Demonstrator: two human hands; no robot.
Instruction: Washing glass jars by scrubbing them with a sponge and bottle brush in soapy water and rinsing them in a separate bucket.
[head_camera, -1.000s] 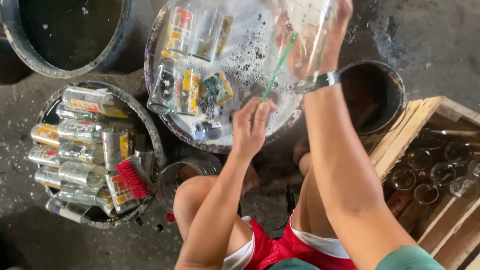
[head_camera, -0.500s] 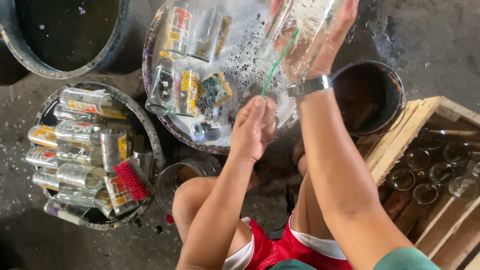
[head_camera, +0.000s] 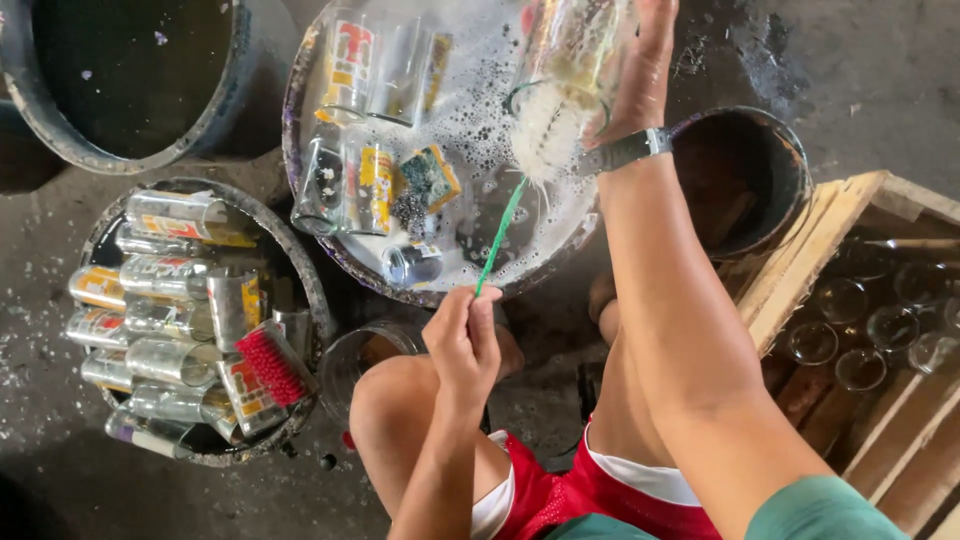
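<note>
- Dark, wet concrete floor (head_camera: 880, 60) carries everything: a sudsy metal basin (head_camera: 300, 190) at the top centre, a basin of dark water (head_camera: 120, 80) at the floor's top left corner, a round tub of rinsed glasses (head_camera: 170, 330) at the left edge, and a wooden crate (head_camera: 880, 330) of upturned glasses at the right edge.
- Right hand (head_camera: 635, 75) holds a tall printed glass (head_camera: 570, 50) over the far right rim of the sudsy basin, fingers wrapped round its wall and clamped on it.
- Left hand (head_camera: 462, 340) sits near the knee, fingers pinched together on the end of a green-handled bottle brush (head_camera: 500, 235), whose white bristle head sits at the glass's mouth.
- Glass is tilted, its long axis running from upper right to lower left, and the open mouth points down toward the person.
- Judging by the foam, the glass is slick, rigid and breakable; a full grip round the middle of the wall seems safest, not the thin rim.
- Brush looks light, with a thin handle that likely flexes; its long axis lines up with the glass, so holding nearer the bristles would give firmer control.
</note>
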